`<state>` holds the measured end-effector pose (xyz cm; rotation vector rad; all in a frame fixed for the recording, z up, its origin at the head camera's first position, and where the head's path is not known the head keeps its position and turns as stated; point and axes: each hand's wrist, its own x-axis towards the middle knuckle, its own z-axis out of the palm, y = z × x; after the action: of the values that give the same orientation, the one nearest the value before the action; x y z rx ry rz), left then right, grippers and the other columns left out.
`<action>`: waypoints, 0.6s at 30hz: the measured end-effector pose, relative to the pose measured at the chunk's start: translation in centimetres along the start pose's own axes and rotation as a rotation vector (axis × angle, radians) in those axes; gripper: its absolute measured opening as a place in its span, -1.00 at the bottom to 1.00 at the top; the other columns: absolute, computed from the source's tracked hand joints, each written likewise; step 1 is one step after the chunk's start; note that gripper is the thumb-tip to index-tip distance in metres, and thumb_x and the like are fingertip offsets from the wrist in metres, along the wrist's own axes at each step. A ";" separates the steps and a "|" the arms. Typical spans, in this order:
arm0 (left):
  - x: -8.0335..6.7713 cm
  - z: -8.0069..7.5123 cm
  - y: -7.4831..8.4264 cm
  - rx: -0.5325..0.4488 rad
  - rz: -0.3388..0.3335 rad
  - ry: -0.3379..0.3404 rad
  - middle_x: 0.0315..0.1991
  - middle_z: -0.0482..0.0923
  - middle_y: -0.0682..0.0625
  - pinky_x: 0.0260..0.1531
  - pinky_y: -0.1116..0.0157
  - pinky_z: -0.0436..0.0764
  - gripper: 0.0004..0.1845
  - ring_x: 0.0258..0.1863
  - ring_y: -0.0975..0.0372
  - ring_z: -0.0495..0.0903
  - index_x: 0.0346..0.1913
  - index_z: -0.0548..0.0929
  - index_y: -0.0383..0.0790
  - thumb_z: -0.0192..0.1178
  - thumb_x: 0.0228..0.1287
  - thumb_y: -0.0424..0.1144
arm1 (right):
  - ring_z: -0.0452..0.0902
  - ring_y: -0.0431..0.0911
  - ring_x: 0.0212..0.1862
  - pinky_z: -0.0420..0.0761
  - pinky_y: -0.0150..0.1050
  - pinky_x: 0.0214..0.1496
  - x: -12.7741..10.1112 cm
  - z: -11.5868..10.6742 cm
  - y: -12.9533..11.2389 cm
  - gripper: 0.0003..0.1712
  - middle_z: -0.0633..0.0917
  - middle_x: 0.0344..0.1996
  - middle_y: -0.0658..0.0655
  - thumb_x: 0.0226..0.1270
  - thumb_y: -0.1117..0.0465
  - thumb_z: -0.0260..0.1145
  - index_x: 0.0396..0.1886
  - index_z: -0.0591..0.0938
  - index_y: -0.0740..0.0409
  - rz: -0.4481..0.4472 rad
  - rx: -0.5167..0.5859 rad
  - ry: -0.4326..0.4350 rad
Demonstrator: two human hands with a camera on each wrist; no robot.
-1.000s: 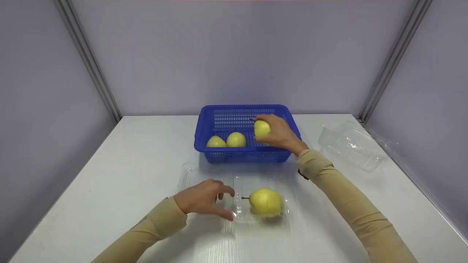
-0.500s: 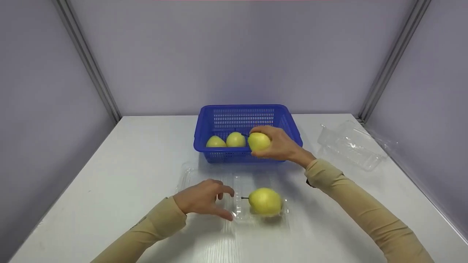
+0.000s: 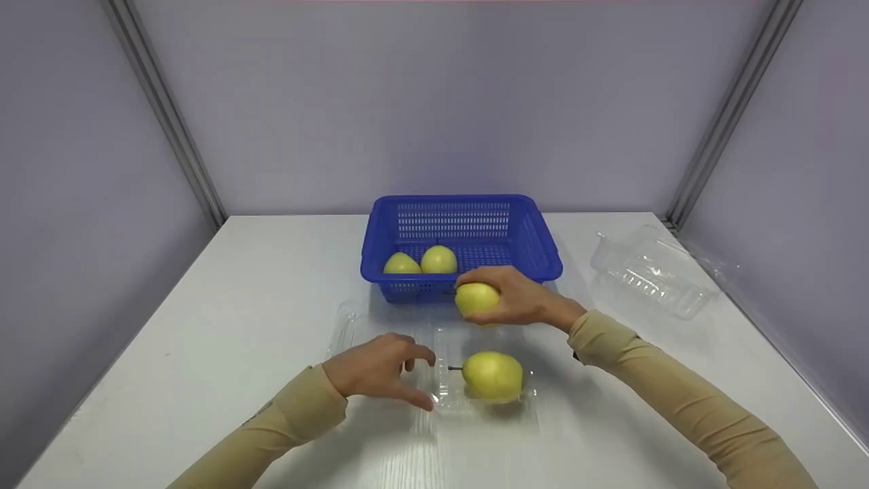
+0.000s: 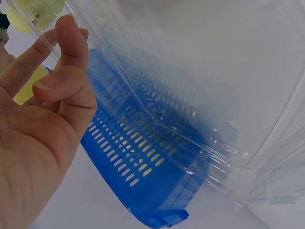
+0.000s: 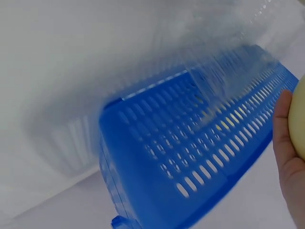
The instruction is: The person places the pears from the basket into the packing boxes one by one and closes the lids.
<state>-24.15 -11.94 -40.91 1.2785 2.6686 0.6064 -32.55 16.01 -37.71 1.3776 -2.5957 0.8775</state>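
My right hand [image 3: 519, 297] grips a yellow pear [image 3: 477, 301] just in front of the blue basket [image 3: 461, 288], above the far part of an open clear plastic clamshell box [image 3: 445, 333]. In the right wrist view the same pear [image 5: 299, 117] shows at the right edge, fingers along its side. A second pear [image 3: 493, 375] lies on its side in the right half of the box, stem pointing left. My left hand [image 3: 377, 367] is over the left half with loosely bent fingers, fingertips close to the fold between the halves. Nothing shows between its thumb and fingers.
Two more pears [image 3: 438, 260] sit at the left inside the basket. Further clear plastic boxes [image 3: 652, 272] lie at the right side of the white table [image 3: 224, 305]. Pale panels [image 3: 434, 102] enclose the table at the back and sides.
My right hand has lifted a pear out of the basket and brought it toward me over its front rim. The left hand and the pear in the box have stayed put.
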 end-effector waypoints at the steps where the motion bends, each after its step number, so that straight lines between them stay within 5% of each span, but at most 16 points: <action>1: 0.0 0.0 0.0 -0.002 0.000 0.001 -0.26 0.68 -0.06 -0.32 0.37 0.53 -0.35 -0.29 0.08 0.64 0.01 0.67 -0.10 0.43 -0.06 0.28 | 0.58 -0.13 -0.09 0.59 -0.24 -0.18 -0.1 0.2 0.1 -0.47 0.71 -0.03 -0.05 0.14 -0.07 0.46 0.10 0.62 -0.05 0.000 -0.003 -0.007; 18: 0.0 -0.1 0.1 -0.008 -0.029 -0.019 -0.25 0.68 -0.05 -0.30 0.35 0.53 -0.35 -0.29 0.11 0.63 0.01 0.67 -0.08 0.43 -0.06 0.29 | 0.55 -0.15 -0.06 0.58 -0.17 -0.06 -1.5 3.1 1.6 -0.48 0.67 -0.03 -0.03 0.25 -0.10 0.34 0.11 0.62 0.06 0.056 -0.119 -0.100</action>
<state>-24.09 -11.92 -40.82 1.2343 2.6616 0.5971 -32.28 16.18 -41.48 1.3569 -2.7232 0.6651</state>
